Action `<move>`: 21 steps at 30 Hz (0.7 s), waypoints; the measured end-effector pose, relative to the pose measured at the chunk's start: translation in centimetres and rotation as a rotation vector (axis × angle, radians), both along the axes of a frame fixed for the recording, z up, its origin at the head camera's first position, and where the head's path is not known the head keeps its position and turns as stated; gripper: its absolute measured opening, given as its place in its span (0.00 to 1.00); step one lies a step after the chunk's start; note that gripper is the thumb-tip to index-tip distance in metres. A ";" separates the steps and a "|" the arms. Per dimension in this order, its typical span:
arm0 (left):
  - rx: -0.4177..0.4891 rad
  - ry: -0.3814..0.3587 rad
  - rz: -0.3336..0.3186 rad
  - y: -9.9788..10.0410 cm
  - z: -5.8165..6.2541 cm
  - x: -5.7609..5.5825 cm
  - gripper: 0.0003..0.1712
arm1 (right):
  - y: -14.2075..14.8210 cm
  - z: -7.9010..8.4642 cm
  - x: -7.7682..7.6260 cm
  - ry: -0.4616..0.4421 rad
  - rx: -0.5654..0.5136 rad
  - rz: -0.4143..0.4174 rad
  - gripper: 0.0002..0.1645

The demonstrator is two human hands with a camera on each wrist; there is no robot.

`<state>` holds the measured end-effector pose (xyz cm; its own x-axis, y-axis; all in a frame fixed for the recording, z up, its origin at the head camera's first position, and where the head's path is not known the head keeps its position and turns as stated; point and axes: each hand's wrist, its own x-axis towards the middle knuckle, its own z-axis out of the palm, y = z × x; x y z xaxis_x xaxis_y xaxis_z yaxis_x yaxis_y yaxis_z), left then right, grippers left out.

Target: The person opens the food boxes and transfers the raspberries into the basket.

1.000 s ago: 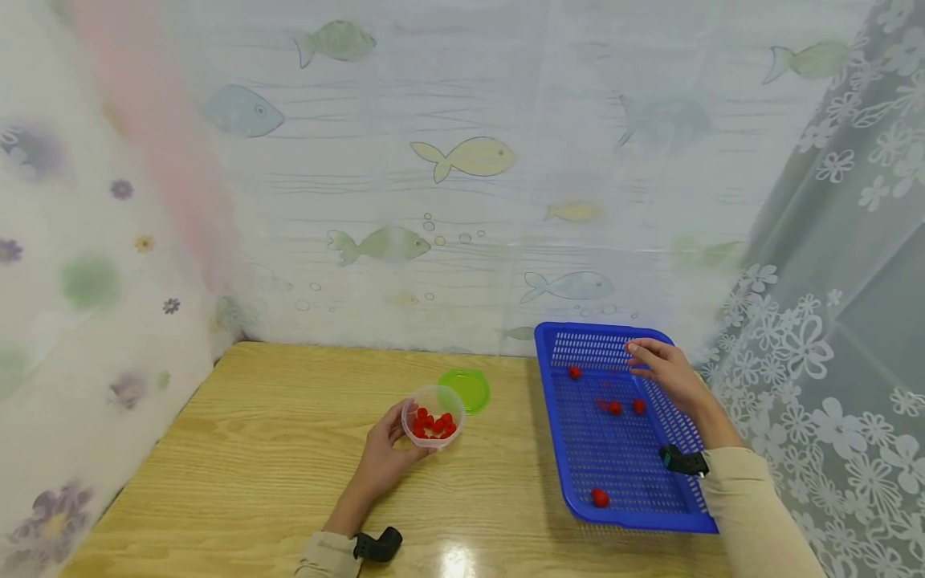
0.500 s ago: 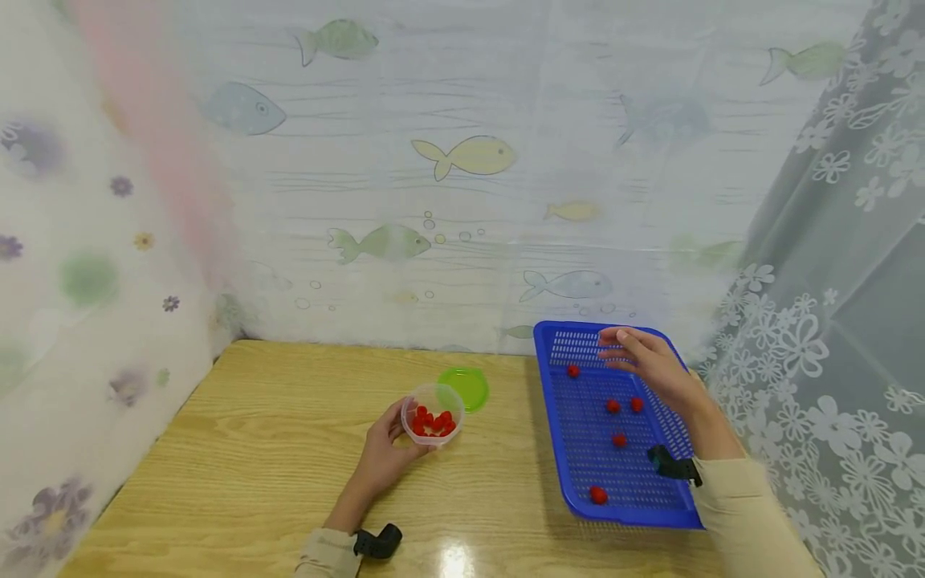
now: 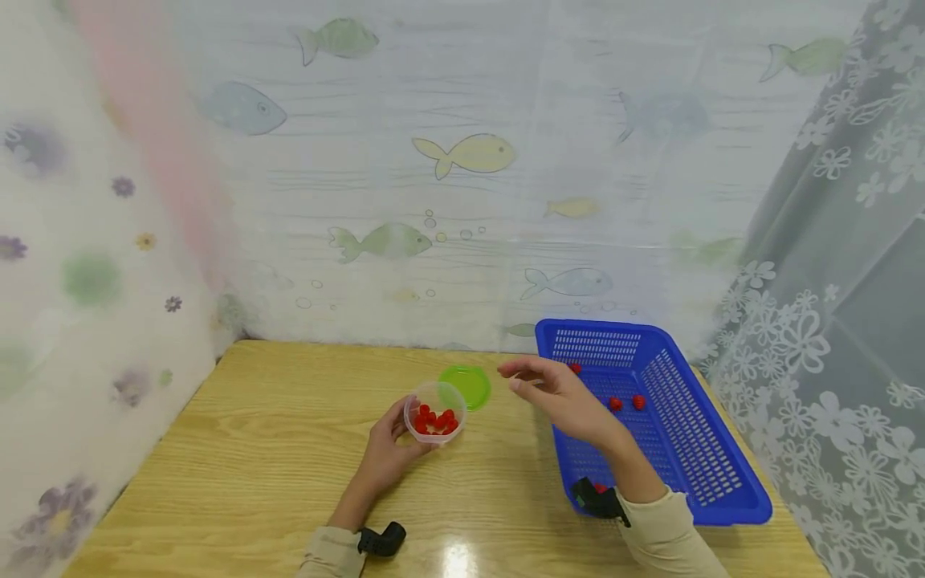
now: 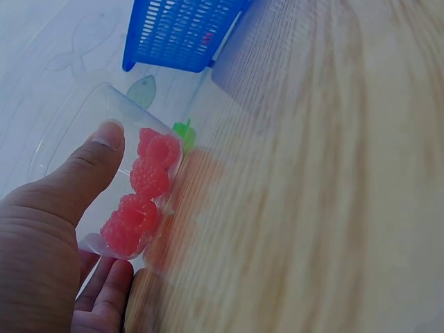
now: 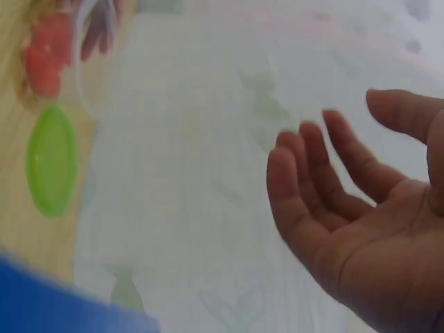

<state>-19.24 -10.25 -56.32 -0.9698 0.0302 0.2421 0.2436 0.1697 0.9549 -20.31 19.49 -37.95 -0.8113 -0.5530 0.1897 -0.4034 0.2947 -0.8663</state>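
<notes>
My left hand (image 3: 393, 453) grips a small clear plastic tub (image 3: 433, 391) with thumb and fingers round its side, tilted on the table. Several red raspberries (image 4: 149, 177) lie in the tub, seen through its wall in the left wrist view. Over the left rim of a blue plastic basket (image 3: 704, 401), my right hand (image 3: 567, 401) hangs in the air with loosely bent fingers. Its palm (image 5: 388, 257) shows nothing held in the right wrist view. A few raspberries (image 3: 638, 402) are spread on the basket's floor, partly hidden by the right forearm.
A green round lid (image 3: 473, 387) lies flat on the wooden table (image 3: 260, 433), just behind the tub. A fish-patterned curtain (image 3: 462, 201) hangs along the table's back edge, and a flowered sheer curtain (image 3: 831, 361) hangs at the right.
My right hand has swung left from over the basket's far right side toward the tub. Half a second ago another raspberry showed on the basket floor. The left hand and tub stay put.
</notes>
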 end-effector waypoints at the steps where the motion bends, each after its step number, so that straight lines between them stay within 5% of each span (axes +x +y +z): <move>1: -0.004 0.003 -0.001 0.0 0.0 0.0 0.50 | -0.8 -0.3 0.0 0.011 0.025 -0.011 0.20; 11: -0.003 0.005 -0.004 -0.2 -0.1 -0.1 0.49 | -7.3 -2.9 0.2 0.136 0.231 -0.138 0.16; 16: -0.005 0.023 -0.024 -0.1 -0.3 -0.1 0.49 | -9.6 -4.2 0.0 0.100 0.290 -0.157 0.17; 21: -0.010 0.033 -0.009 0.0 -0.1 -0.3 0.48 | -11.0 -7.1 -1.4 0.035 0.274 -0.164 0.19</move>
